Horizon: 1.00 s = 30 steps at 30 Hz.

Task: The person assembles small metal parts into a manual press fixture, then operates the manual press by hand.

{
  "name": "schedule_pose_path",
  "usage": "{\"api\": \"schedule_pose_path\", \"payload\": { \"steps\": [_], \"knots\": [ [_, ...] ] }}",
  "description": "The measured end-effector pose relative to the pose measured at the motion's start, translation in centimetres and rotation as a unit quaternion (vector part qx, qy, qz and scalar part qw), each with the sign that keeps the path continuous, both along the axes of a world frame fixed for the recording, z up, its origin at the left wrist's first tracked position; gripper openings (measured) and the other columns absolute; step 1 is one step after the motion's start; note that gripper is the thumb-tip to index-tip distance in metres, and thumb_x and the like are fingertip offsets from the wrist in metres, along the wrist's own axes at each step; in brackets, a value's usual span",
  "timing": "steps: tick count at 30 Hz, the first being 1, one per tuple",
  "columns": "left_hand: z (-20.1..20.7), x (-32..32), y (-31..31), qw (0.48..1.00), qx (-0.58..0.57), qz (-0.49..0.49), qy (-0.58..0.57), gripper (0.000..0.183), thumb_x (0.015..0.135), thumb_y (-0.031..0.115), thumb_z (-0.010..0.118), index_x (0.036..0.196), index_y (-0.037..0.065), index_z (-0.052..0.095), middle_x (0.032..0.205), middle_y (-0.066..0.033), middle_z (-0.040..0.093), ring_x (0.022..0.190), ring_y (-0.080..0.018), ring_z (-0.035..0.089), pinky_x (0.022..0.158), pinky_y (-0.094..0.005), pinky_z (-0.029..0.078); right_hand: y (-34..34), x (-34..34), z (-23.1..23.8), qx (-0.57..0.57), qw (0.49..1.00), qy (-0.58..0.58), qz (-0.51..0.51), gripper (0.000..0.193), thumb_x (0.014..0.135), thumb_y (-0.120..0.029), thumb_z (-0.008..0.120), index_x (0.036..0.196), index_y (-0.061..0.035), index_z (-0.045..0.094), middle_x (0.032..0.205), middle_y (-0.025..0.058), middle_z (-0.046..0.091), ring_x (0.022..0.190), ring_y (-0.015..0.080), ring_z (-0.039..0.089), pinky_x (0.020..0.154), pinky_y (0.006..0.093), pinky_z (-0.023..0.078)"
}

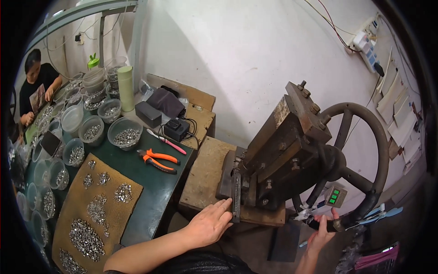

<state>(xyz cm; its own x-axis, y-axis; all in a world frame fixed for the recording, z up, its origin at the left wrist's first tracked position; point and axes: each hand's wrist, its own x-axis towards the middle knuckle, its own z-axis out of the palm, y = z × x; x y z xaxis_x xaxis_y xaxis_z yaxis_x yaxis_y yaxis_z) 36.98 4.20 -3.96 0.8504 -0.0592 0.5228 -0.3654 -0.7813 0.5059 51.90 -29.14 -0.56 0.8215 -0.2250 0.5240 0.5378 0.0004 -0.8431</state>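
Note:
A dark iron hand press (284,155) stands on a wooden block. My left hand (211,223) reaches in from below, fingers close together, with the fingertips closed at the near end of a narrow dark metal bar (236,196) at the press's base. Whatever small part may lie under those fingertips is hidden. At the lower right, my right hand (321,228) is wrapped round the lower rim of the big handwheel (382,153), one finger pointing up. Just above that hand sits a small counter (335,197) with a green lit display.
Left, a brown mat (116,182) carries piles of small metal parts. Plastic tubs (124,132) of parts, orange-handled pliers (157,160) and a pink-handled toothbrush (168,143) share the green table (150,196). A co-worker (37,86) sits far left. A power strip (366,49) hangs upper right.

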Motion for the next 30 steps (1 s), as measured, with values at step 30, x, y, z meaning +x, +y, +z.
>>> {"api": "schedule_pose_path", "payload": {
  "steps": [30],
  "knots": [
    [-5.2,9.4,7.4,0.992,-0.116,-0.051,0.018,0.034,0.098,0.023,0.067,0.117,-0.002,0.054,0.146,-0.0274,0.052,0.14,-0.0409,0.047,0.114,-0.0463,0.043,3.7,2.2,6.3,0.006,0.993,-0.109,-0.043,0.028,0.106,-0.018,0.056,0.125,0.0024,0.052,0.08,0.0043,0.049,0.058,0.0117,0.049,0.058,0.0296,0.048]
  ]
}}
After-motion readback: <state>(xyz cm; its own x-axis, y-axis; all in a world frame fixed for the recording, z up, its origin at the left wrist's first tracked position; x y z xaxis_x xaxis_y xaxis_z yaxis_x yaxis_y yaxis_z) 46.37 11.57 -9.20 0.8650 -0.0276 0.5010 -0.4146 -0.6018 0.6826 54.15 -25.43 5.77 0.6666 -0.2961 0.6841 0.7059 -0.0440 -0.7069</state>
